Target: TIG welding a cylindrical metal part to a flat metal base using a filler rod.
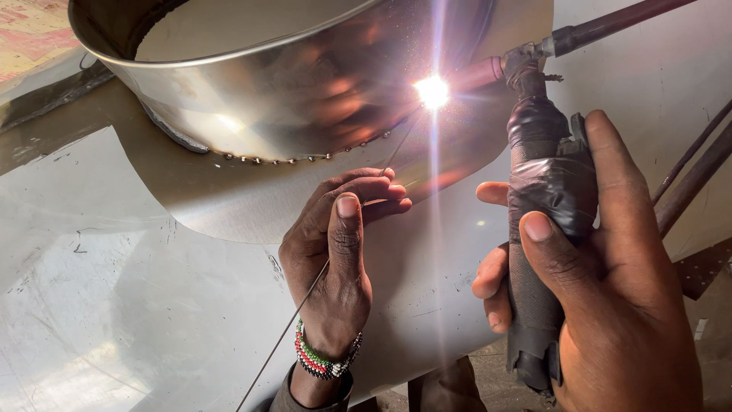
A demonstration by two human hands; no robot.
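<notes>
My left hand [341,244] pinches a thin metal filler rod [305,296] whose tip reaches up toward a bright welding arc [432,91]. A beaded bracelet [324,360] circles that wrist. My right hand [602,282] grips a black taped welding torch [545,191], its nozzle pointing left at the arc. The arc burns on the seam where a shiny round steel drum [290,91] meets a curved steel sheet [229,198]. A row of small tack welds [290,159] runs along that seam to the left.
Flat steel sheets [114,305] lie under and left of the drum. Dark metal bars [694,175] slant at the right edge. A torch hose [610,23] runs off to the upper right. A dark floor shows at the bottom.
</notes>
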